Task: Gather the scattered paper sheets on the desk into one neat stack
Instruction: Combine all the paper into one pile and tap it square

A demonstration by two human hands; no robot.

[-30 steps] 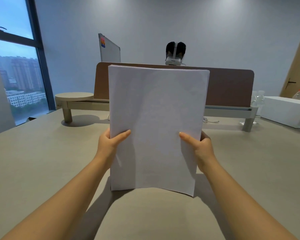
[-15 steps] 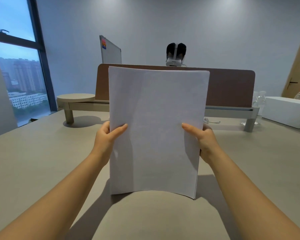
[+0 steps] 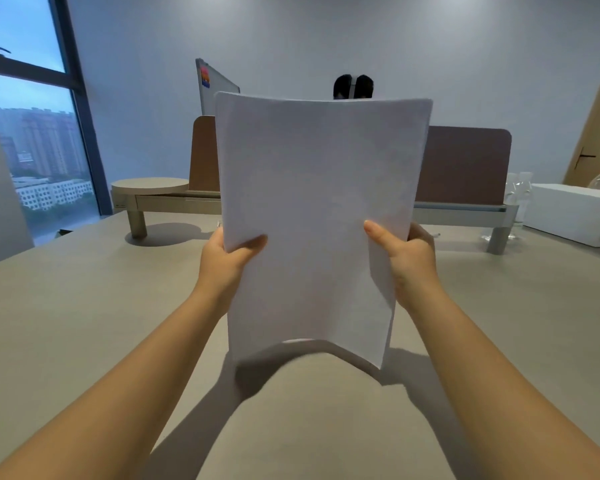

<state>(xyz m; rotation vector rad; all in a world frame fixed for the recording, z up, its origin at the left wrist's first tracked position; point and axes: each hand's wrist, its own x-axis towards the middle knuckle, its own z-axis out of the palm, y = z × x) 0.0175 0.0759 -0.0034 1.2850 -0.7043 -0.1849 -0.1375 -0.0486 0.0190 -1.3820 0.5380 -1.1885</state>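
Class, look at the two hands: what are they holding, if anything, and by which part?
Both hold one upright stack of paper by its side edges: left hand on the left edge, right hand on the right, thumbs across the front.

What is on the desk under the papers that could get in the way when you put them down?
Nothing visible. Both the left hand and right hand grip the paper stack upright, and the desk beneath shows only its shadow.

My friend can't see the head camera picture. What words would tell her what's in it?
Two hands, left and right, hold a stack of white paper upright above a beige desk. Behind it stand a brown divider and a white box.
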